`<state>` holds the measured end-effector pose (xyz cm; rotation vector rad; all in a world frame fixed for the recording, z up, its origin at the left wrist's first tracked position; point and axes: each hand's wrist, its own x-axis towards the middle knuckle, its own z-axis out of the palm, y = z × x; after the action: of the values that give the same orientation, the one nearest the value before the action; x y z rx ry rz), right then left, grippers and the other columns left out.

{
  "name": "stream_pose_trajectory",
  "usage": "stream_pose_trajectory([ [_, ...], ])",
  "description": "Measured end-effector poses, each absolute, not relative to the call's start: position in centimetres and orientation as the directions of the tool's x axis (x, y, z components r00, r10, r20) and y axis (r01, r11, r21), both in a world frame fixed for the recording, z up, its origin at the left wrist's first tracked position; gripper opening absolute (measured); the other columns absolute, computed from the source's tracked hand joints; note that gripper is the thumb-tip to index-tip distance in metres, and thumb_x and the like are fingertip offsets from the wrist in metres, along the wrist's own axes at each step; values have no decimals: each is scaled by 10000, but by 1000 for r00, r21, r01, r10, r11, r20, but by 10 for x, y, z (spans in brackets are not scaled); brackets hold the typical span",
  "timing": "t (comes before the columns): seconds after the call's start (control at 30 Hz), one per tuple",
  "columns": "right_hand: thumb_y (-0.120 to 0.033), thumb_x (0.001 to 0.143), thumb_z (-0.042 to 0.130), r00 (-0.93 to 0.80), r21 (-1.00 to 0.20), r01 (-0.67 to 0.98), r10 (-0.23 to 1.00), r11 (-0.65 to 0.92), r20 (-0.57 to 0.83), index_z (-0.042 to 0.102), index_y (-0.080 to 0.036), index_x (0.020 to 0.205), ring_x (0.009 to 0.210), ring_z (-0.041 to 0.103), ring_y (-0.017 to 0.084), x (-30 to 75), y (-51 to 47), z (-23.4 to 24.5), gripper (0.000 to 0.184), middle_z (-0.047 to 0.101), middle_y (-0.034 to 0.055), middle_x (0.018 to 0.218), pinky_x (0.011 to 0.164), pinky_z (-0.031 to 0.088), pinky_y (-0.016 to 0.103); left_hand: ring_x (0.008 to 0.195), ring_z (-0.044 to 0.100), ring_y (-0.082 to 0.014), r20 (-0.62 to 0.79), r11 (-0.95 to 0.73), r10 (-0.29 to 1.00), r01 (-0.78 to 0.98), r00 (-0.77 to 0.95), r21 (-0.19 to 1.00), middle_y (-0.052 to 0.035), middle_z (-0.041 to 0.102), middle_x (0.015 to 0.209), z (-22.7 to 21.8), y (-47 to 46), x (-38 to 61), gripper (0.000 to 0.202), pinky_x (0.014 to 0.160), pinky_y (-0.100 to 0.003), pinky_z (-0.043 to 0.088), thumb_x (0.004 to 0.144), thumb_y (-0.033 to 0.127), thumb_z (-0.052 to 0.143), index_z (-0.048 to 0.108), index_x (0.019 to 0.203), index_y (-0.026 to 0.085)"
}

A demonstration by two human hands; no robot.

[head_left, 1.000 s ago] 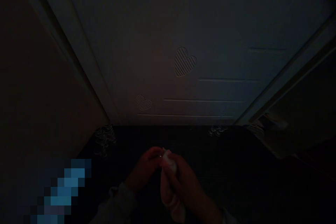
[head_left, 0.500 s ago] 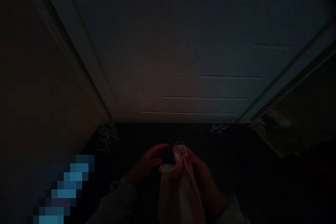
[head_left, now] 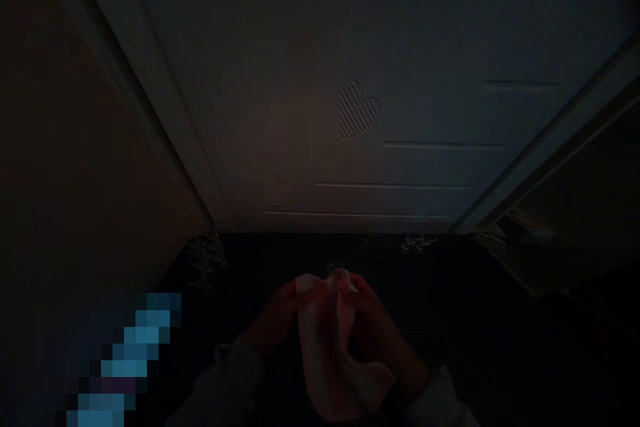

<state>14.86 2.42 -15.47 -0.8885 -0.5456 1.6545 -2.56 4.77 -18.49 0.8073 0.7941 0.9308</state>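
The scene is very dark. A pale pink cloth (head_left: 330,347) hangs between both hands over a dark surface (head_left: 450,307). My left hand (head_left: 273,320) pinches the cloth's upper left edge. My right hand (head_left: 380,333) grips its upper right part. A small clear glass object (head_left: 338,271) shows at the top of the cloth, between the fingertips; which hand holds it I cannot tell.
A white panel with heart shapes (head_left: 356,110) stands behind the dark surface. Clusters of small clear glass items sit at the far left (head_left: 203,257) and far right (head_left: 417,241) corners. A blurred blue patch (head_left: 120,360) lies lower left.
The cloth has been spread wider between the hands. My left hand moved in and took hold of its left edge. The small glass object now shows above the cloth.
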Motion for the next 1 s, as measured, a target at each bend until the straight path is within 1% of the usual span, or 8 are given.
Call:
stream_pose_trajectory([
  [0.17,-270,535,830,-78,-832,-494,966,-252,-247,606,-230,790,600,606,179,144,22,-164,343,664,-37,684,593,468,291,765,673,-176,-329,448,890,-472,317,759,-22,714,861,-176,47,-27,224,771,-360,534,915,358,641,676,943,139],
  [0.33,-359,646,806,-23,-926,-338,985,-167,-169,626,-221,845,701,619,192,138,18,-168,301,668,-13,768,669,483,305,831,692,-220,-351,521,848,-507,397,687,-73,752,842,-168,45,-22,331,840,-369,514,785,415,744,724,931,119],
  [0.43,-422,689,784,7,-965,-244,994,-100,-105,636,-220,850,747,621,210,138,18,-167,297,669,6,801,700,498,323,847,686,-220,-308,491,863,-518,400,701,-56,759,858,-167,44,-20,319,843,-344,498,715,364,803,733,924,133],
  [0.57,-464,747,730,20,-991,-129,999,-27,-30,653,-216,864,767,628,230,139,16,-169,285,680,24,806,706,513,343,741,674,-179,-271,460,870,-481,412,746,-15,738,795,-171,43,-22,216,791,-344,501,724,246,810,713,879,132],
  [0.67,-418,803,687,43,-999,-34,999,29,27,669,-215,925,820,642,241,138,15,-173,237,697,45,878,760,520,367,736,674,-173,-248,441,873,-465,419,767,-3,727,784,-174,42,-22,174,797,-354,510,761,219,788,704,887,134],
  [0.8,-335,832,644,103,-985,105,984,135,146,693,-228,961,1027,597,269,137,13,-178,174,644,82,1062,940,461,426,752,673,-173,-237,425,877,-445,418,788,0,725,803,-174,42,-21,146,800,-358,514,782,215,774,701,882,137],
  [0.9,-303,845,618,123,-965,189,971,180,205,705,-221,966,1060,566,283,135,11,-180,171,579,111,1121,955,446,462,754,673,-177,-242,422,880,-440,409,793,-19,736,816,-172,42,-21,205,796,-356,508,736,241,808,709,880,133],
  [1.0,-245,849,610,76,-950,233,970,208,231,720,-230,955,1016,591,269,132,8,-183,154,610,103,1076,926,466,447,762,679,-202,-260,428,883,-445,391,787,-52,752,809,-168,41,-21,353,776,-331,491,617,304,879,739,890,129],
])
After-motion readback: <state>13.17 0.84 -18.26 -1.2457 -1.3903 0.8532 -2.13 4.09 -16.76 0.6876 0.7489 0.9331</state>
